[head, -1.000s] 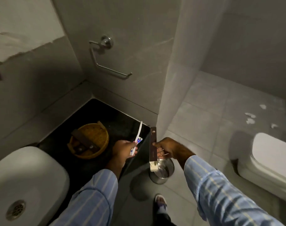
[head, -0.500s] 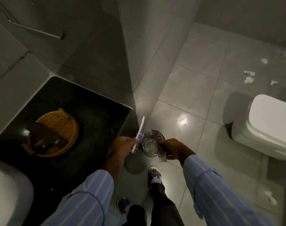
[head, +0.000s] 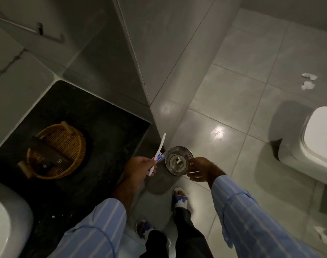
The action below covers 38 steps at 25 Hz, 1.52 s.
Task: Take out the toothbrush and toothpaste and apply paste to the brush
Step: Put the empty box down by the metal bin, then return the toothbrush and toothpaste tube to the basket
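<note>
My left hand [head: 140, 168] grips a white toothbrush [head: 160, 148] that points up and away, together with a small blue, red and white toothpaste tube [head: 159, 157] tucked against it. My right hand [head: 201, 170] hovers at the right rim of a round metal bin [head: 179, 147] on the floor, its fingers apart and holding nothing. A white-tipped piece of packaging lies inside the bin. Both hands are in front of the counter's corner.
A wicker basket [head: 47, 128] with a dark box in it sits on the black counter [head: 103, 127]. A white sink [head: 8, 220] is at lower left, a toilet [head: 317, 142] at right. A tiled wall corner [head: 147, 90] juts out ahead. Paper scraps [head: 308, 84] lie on the floor.
My right hand carried the dark box down into the bin and released it; its fingers are now spread. My view tilted down toward the floor. The left hand kept its hold.
</note>
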{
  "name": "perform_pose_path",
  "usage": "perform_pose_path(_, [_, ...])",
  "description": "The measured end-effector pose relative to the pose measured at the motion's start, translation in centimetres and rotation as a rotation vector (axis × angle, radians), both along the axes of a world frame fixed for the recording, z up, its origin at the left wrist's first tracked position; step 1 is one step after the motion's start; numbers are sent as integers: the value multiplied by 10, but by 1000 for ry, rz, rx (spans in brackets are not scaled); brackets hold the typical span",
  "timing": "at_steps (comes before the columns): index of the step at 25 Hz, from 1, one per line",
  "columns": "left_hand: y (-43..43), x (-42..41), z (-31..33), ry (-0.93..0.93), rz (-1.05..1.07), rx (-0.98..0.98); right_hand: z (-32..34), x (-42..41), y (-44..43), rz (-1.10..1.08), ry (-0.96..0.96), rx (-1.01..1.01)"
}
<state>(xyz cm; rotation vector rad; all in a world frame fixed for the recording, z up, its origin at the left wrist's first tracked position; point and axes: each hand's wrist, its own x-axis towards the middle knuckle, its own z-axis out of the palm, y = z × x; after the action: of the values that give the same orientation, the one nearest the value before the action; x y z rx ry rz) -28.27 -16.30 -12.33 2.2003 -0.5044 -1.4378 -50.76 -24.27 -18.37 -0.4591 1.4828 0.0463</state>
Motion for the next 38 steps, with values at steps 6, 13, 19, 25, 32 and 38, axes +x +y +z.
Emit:
perform_pose_path(6, [-15,2,27,-132,-129,-30,64,27,-47,422,-5,-584])
perform_pose_path(13, [-38,45,124,-299,-481,-195,183,91,-78,1142,-139,-1143])
perform_pose_path(19, [-34,101,206,-335,-473,-394,249,153,-73,1382,-168,-1129])
perform_pose_path(25, [-10,140,251,-221,-93,-586,283,207,-67,1119,-482,-952])
perform_pose_path(32, [17,197,259,-105,196,-643,287,289,-47,911,-596,-869])
perform_pose_path(38, [26,273,252,-109,359,-590,269,363,-50,918,-500,-943])
